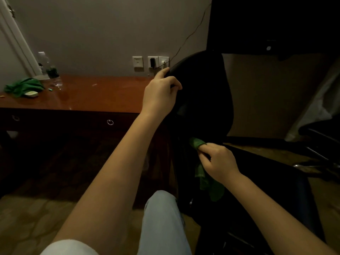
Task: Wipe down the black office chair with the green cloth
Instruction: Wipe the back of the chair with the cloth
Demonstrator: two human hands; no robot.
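Left grip (161, 91) is holding the black office chair (204, 96) at its 11 o'clock edge. Right grip (219, 162) is only fingertip-pinching the green cloth (208, 183), so I'm guessing it's risking slipping loose mid-wipe.

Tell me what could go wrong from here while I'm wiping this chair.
The black office chair may swivel; only your left hand grips its backrest top. If it turns, it could snag the thin cable running from the wall sockets behind it. The green cloth in your right hand has a loose hanging tail that might catch underneath.
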